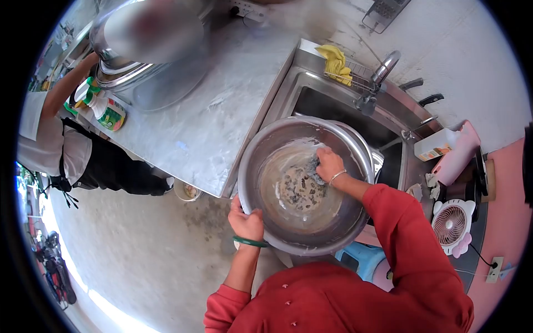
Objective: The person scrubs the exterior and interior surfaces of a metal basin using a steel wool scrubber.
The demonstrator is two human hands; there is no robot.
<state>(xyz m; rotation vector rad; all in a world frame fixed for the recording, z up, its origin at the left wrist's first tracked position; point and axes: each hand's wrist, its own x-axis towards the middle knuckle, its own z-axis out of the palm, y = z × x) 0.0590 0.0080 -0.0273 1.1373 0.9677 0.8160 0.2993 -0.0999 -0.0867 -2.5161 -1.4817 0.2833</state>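
Note:
A large metal basin (252,166) rests over the front of the sink, with cloudy liquid and dark bits at its bottom. My left hand (246,223), a green bangle at its wrist, is wrapped round the basin's left rim. Inside the basin, against its right inner side, my right hand (328,165) is closed on a grey, mesh-like scrubber (312,169). A thin bracelet circles my right wrist.
A faucet (383,72) and a wire rack with a yellow cloth (335,62) stand behind the sink. Left are a metal counter (222,119), a spray bottle (108,112) and another person (75,147). A small fan (451,226) and blue stool (363,258) are right.

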